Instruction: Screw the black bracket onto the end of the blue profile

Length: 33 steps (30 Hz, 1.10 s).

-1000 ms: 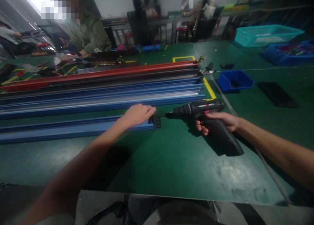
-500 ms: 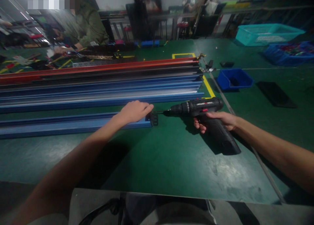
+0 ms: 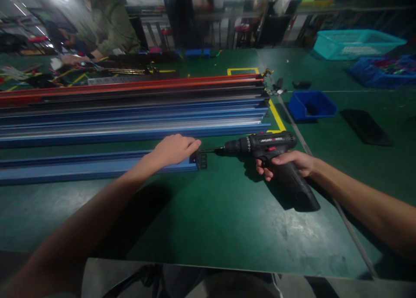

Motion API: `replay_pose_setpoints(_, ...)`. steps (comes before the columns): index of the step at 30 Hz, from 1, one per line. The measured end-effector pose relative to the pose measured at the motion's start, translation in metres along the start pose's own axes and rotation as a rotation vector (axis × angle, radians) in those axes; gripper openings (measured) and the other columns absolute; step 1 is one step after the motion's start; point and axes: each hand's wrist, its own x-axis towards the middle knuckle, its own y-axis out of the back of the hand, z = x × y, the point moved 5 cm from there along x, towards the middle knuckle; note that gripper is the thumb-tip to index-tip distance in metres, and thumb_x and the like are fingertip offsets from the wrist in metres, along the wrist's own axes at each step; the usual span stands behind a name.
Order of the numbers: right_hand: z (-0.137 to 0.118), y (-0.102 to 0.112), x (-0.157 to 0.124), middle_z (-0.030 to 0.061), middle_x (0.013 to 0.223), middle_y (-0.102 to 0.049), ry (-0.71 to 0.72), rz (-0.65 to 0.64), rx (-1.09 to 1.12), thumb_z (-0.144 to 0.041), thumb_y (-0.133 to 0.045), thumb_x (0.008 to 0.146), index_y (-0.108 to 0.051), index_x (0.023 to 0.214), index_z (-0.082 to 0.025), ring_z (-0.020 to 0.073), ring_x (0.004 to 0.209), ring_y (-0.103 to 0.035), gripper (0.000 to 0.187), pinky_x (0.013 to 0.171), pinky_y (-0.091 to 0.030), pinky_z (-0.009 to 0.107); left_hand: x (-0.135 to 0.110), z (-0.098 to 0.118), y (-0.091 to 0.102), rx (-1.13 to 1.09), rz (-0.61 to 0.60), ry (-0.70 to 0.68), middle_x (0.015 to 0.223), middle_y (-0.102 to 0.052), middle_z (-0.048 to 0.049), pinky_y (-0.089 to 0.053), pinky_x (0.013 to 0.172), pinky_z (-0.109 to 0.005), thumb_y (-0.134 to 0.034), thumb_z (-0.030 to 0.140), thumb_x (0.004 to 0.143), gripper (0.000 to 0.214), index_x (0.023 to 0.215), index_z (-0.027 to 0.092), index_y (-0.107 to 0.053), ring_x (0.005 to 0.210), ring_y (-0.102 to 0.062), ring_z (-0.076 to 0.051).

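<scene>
My right hand (image 3: 289, 163) is wrapped round the grip of a black cordless drill (image 3: 274, 144), which points left. Its long thin bit (image 3: 211, 150) reaches the black end cap (image 3: 202, 160) on a blue metal profile (image 3: 81, 168). Over the end of that profile lies my left hand (image 3: 175, 149), its fingers curled down the far side and its thumb near the tip of the bit. The fingertips of the left hand are hidden. Whether the bit sits in a screw is too small to tell.
Beyond the held profile lie several long blue, black and red profiles (image 3: 162, 83). A blue bin (image 3: 312, 105), a dark flat plate (image 3: 367, 127), a fuller blue bin (image 3: 386, 70) and a turquoise crate (image 3: 357, 44) stand to the right. A person (image 3: 112, 25) works across the table (image 3: 208, 220).
The view has shifted slightly. Both hands, the drill and the profile keep nearly the same places relative to each other, with the bit still at the end cap.
</scene>
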Motion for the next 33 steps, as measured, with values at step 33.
replay_pose_setpoints(33, -0.009, -0.017, -0.007, 0.0107, 0.114, -0.091, -0.003, 0.036, 0.047, -0.040, -0.098, 0.118, -0.097, 0.127, -0.012, 0.0144, 0.084, -0.077, 0.029, 0.087, -0.074, 0.028, -0.009, 0.025, 0.014, 0.176, -0.112, -0.004, 0.147, -0.097, -0.0183, -0.070, 0.101, -0.050, -0.034, 0.039, 0.133, 0.066, 0.163, 0.028, -0.092, 0.130, -0.094, -0.045)
